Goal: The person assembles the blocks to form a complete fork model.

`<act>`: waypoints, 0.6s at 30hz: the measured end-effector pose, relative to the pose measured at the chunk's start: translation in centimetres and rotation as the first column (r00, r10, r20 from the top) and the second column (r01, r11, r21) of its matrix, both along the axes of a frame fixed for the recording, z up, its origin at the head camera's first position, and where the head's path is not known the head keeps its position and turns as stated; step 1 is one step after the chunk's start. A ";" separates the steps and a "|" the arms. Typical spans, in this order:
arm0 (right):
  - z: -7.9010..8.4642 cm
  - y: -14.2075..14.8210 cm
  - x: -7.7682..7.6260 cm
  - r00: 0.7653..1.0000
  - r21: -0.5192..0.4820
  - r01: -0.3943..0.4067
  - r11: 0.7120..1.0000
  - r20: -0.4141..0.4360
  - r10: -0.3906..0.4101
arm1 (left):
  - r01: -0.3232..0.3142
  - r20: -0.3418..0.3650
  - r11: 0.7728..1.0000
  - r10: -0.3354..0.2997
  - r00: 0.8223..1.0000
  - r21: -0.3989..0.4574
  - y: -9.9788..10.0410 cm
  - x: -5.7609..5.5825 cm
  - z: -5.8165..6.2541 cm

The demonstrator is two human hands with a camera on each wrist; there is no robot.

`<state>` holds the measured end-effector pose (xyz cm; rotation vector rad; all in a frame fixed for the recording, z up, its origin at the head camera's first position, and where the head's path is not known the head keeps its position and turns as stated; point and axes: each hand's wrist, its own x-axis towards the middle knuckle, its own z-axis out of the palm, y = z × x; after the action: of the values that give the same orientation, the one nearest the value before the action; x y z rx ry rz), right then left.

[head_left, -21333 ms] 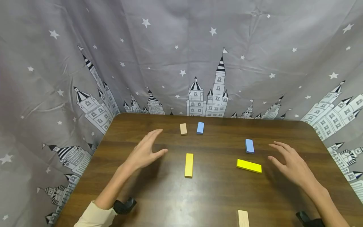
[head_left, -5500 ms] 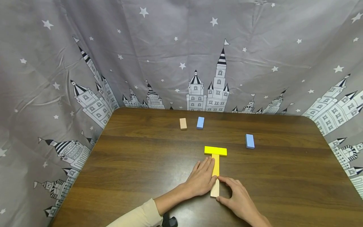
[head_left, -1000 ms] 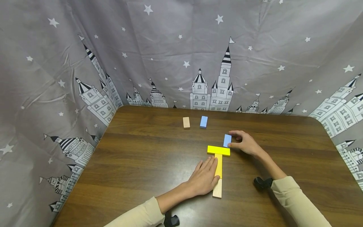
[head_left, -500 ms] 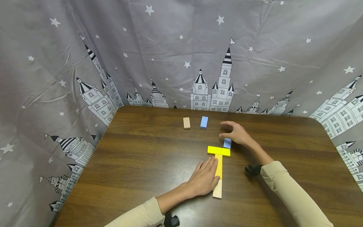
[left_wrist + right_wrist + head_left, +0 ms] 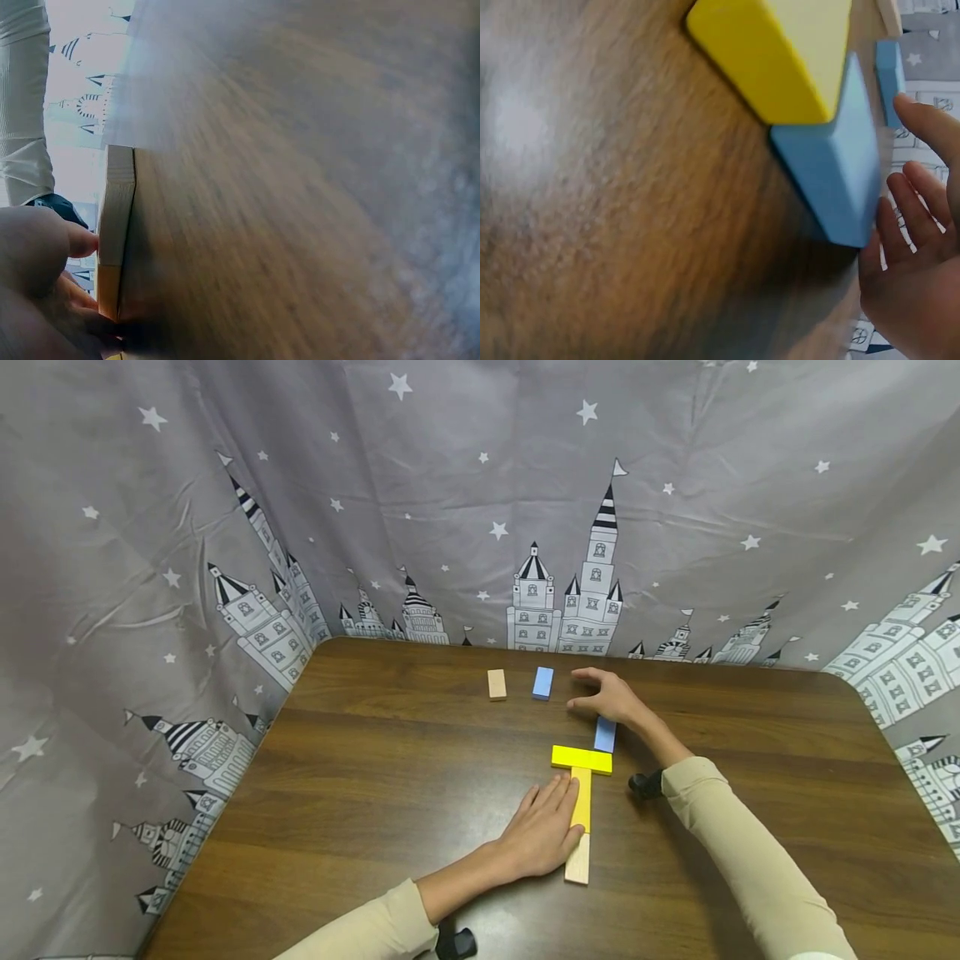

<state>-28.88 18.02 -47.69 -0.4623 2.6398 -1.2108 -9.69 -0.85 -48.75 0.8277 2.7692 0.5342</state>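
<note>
My left hand lies with straight fingers along the left side of an orange-yellow block, fingertips on it. A bright yellow block sits crosswise at that block's far end, and a pale wooden block continues it at the near end, forming a T. One blue block stands against the yellow crosspiece's far side, at its right end. Over that blue block's far end my right hand reaches, thumb and fingers spread around nothing. Just left of its fingertips lies a second blue block.
A small tan wooden block lies left of the second blue block near the table's far edge. Behind the brown table hangs a grey curtain printed with castles and stars.
My right hand has let go of the blue block beside the crosspiece and moved away and left toward the second blue block. The left hand stays on the T.
</note>
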 end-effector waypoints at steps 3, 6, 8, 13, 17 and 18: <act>-0.5 0.1 -0.3 1.000 -0.027 0.007 1.000 0.008 -0.007 | -0.001 0.004 1.000 0.001 1.000 0.017 -0.1 0.0 0.1; -0.7 0.3 -0.4 1.000 -0.043 0.014 0.999 0.004 -0.014 | -0.001 0.000 0.999 0.001 1.000 0.032 -0.1 -0.1 0.2; -0.8 0.4 -0.5 1.000 -0.046 0.016 0.999 0.000 -0.016 | -0.002 -0.004 0.999 0.002 1.000 0.036 -0.1 -0.2 0.2; -0.9 0.4 -0.6 1.000 -0.019 0.004 1.000 -0.018 -0.004 | -0.003 -0.005 0.999 0.003 1.000 0.032 -0.1 -0.2 0.1; -0.8 0.2 -0.8 1.000 -0.007 0.002 1.000 -0.016 -0.002 | 0.000 -0.006 1.000 0.000 1.000 0.026 -0.1 -0.1 0.1; -0.7 0.2 -0.8 1.000 -0.004 0.001 1.000 -0.014 -0.001 | 0.001 -0.006 1.000 -0.001 1.000 0.026 -0.1 -0.1 0.1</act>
<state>-29.71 18.17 -48.43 -0.4727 2.6501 -1.2174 -9.77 -0.95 -48.64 0.8379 2.7727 0.5689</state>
